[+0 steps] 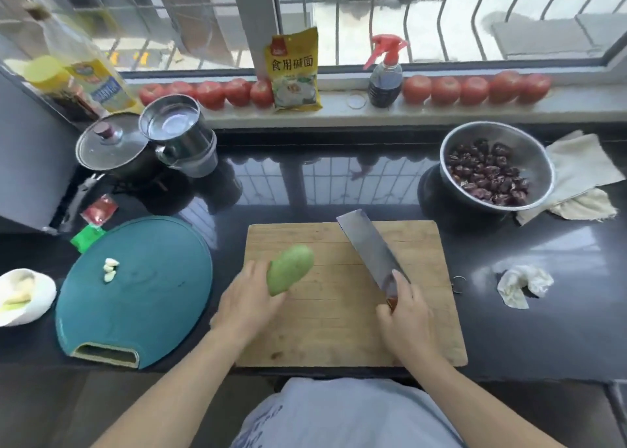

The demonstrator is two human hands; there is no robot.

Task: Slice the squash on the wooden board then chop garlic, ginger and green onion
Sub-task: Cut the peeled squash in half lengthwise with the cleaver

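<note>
A pale green squash [290, 268] lies over the left part of the wooden board [342, 325]. My left hand [245, 301] holds its near end. My right hand [407, 318] grips the handle of a cleaver [369, 247], index finger along the blade. The blade points away over the board's far half, to the right of the squash and apart from it. Peeled garlic cloves [110, 269] lie on a teal round board [135, 288] to the left. A white bowl [23, 295] at the far left edge holds pale pieces I cannot identify.
A steel bowl of dark dried fruit [492, 169] and a cloth [576, 172] sit at the back right, a crumpled tissue [522, 284] right of the board. A lidded pot [108, 145] and steel cup [179, 132] stand back left. Tomatoes [475, 89], a yellow packet [295, 71] and spray bottle [385, 77] line the sill.
</note>
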